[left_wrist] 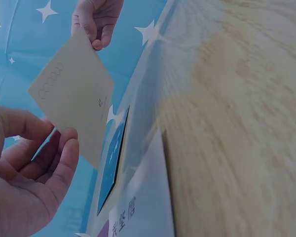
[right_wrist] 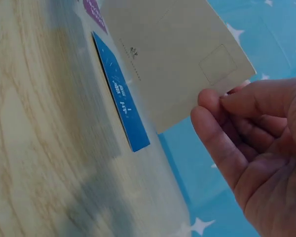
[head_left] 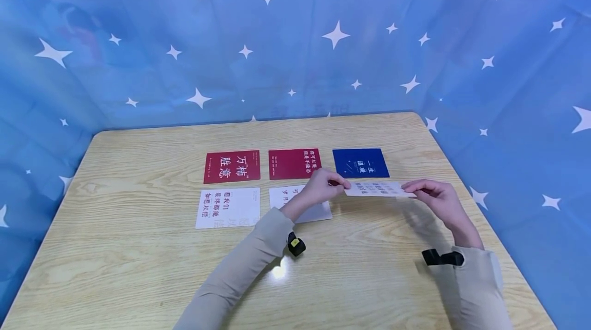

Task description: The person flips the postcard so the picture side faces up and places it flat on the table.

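A white postcard printed with dark and grey characters is held up off the table between both hands. My left hand pinches its left end, thumb against fingers. At the other end my right hand pinches it the same way. The card's back shows a row of small loops and a tiny emblem in the left wrist view; a stamp box is visible on that back in the right wrist view. Behind the raised card lies a blue card. Under my left forearm a white card is partly hidden.
Two red cards lie side by side in the back row, left of the blue one. Another white card lies in front of the left red card. Blue star-printed cloth hangs behind and beside the wooden table.
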